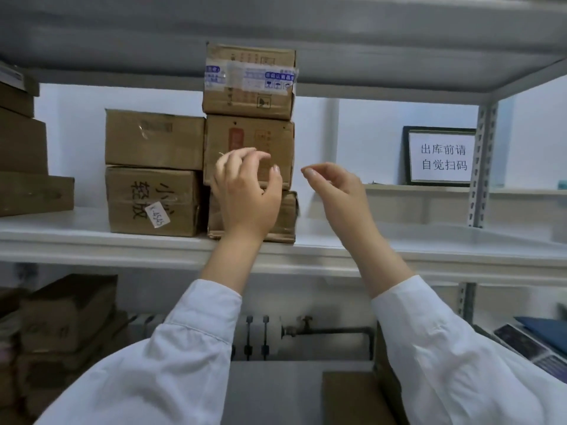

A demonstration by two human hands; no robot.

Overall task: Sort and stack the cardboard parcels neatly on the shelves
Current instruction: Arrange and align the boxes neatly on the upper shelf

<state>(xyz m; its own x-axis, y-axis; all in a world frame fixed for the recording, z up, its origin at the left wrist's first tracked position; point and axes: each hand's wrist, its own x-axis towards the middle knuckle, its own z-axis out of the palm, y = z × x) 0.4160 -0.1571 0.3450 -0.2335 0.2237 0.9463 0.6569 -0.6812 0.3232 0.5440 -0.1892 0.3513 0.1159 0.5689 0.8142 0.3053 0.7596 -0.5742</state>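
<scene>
1. The parcel stack (249, 139), three high, stands on the shelf (399, 240)
2. Left hand (245, 194) in front of it and right hand (334, 185) just beside it: fingers loosely curled, holding nothing
3. Likely step: squaring the stack; next, press both sides level

A single wide-angle view from the person's head. It faces forward into a metal shelving unit at arm's reach. It sits at a height between the middle shelf (399, 250), whose top surface shows, and the upper shelf (276, 23), whose underside spans the top of the frame. The left sleeve (159, 363) and right sleeve (460, 348) enter from the lower corners.
</scene>
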